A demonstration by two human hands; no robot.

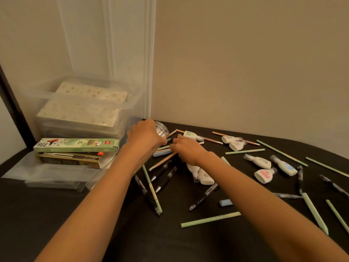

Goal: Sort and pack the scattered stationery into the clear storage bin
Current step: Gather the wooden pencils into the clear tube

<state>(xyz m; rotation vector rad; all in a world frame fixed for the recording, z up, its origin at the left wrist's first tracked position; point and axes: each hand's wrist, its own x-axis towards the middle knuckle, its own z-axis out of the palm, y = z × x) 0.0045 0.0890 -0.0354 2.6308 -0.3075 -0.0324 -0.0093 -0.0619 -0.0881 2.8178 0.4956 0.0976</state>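
Gripping with my left hand (145, 135): one clear jar (162, 129)
My right hand (187, 148): curled over pencils (164, 160), grip unclear
White bottles (259, 162): eight
Boxes (75, 145): two

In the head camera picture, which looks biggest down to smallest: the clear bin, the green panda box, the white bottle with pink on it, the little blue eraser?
1. clear bin
2. green panda box
3. white bottle with pink
4. little blue eraser

The eraser lies nearer the camera and looks smallest anyway.

Black cloth-covered table (28, 224); beige wall (245, 63) behind; white moulded door trim (148, 53) at corner; dark post (11, 103) far left.
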